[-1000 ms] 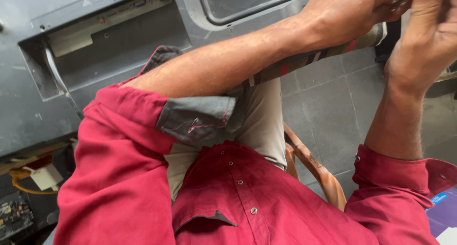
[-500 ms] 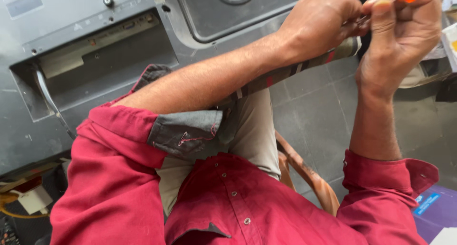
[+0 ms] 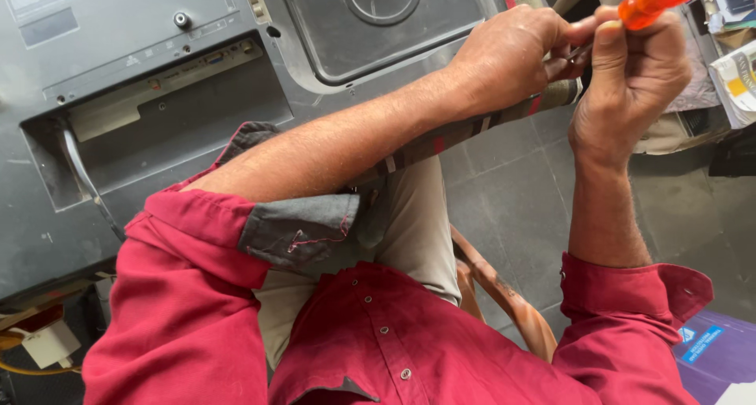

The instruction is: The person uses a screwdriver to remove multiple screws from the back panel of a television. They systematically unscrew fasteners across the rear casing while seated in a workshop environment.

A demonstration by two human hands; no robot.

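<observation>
Seen from above, a seated person in a red shirt with rolled sleeves works at the back of a large grey flat-screen set (image 3: pixel 157 98) that lies across the lap; the right hand (image 3: pixel 634 78) is curled shut around the orange handle of a screwdriver (image 3: pixel 657 0), whose metal shaft slants down toward the set's right edge; the left hand (image 3: pixel 512 59) lies just beside it, its fingers (image 3: pixel 555 43) bent and pinched at the shaft near the tip, though the tip itself is hidden between the two hands; the left forearm (image 3: pixel 346 141) crosses the set's lower edge and covers part of it; a striped cloth (image 3: pixel 472 129) shows under that arm; a white cable (image 3: pixel 83 181) hangs in the set's open recess at left; below are a wooden chair arm (image 3: pixel 504 295), grey floor tiles (image 3: pixel 520 208) and a purple box (image 3: pixel 717 350) at the lower right corner.
</observation>
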